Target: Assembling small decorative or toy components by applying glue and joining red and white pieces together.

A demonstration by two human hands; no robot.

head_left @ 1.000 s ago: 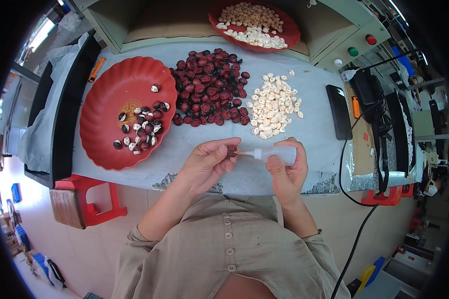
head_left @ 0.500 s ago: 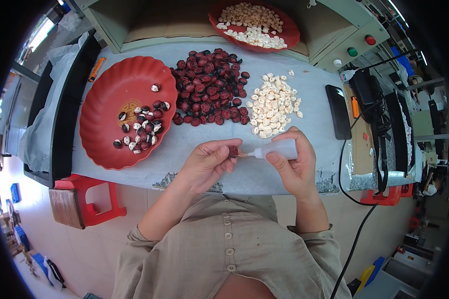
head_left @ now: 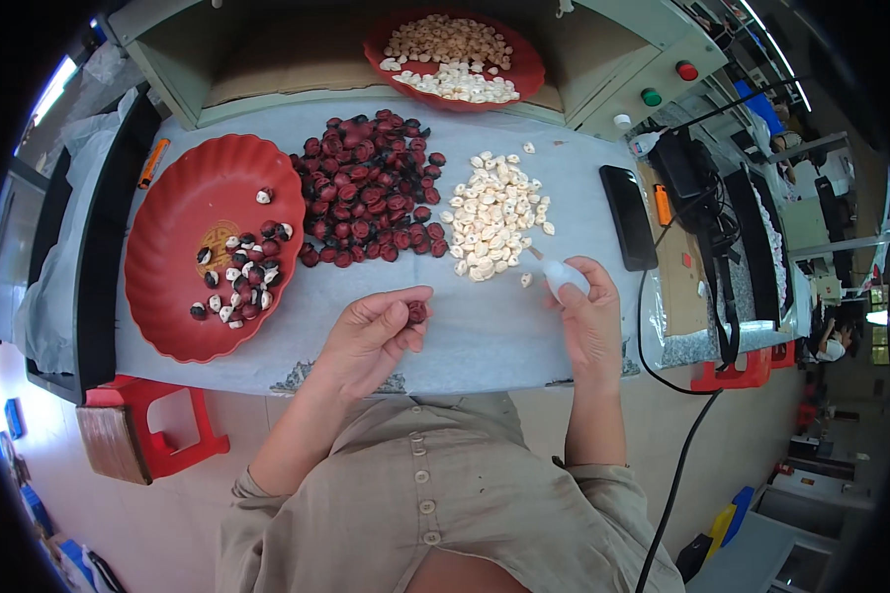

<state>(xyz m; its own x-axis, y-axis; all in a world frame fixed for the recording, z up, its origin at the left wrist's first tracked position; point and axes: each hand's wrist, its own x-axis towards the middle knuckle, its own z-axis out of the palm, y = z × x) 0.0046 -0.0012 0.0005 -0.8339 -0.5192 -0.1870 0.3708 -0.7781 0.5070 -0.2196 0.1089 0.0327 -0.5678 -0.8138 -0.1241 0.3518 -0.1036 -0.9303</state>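
Between the thumb and fingers of my left hand (head_left: 368,341) is a small dark red, cup-like piece (head_left: 416,312). My right hand (head_left: 593,321) grips a white squeeze bottle (head_left: 564,277), its thin nozzle pointing up and left toward the cream pieces, apart from the red piece. Beyond my left hand lies a heap of dark red and black pieces (head_left: 371,193). To its right spreads a heap of cream, seed-like pieces (head_left: 494,222), with one loose cream piece (head_left: 526,281) by the bottle. A red scalloped tray (head_left: 163,267) at the left holds several red, black and white pieces (head_left: 252,272).
A second red tray (head_left: 532,74) with cream pieces sits in the open grey-green cabinet (head_left: 603,74) at the back. A black phone (head_left: 627,217), an orange cutter (head_left: 663,205) and black cables lie at the right. Another orange cutter (head_left: 153,164) rests behind the left tray.
My right hand has drawn the squeeze bottle away from the red piece and tilted it. My left hand still holds the piece. The whole view has shifted slightly.
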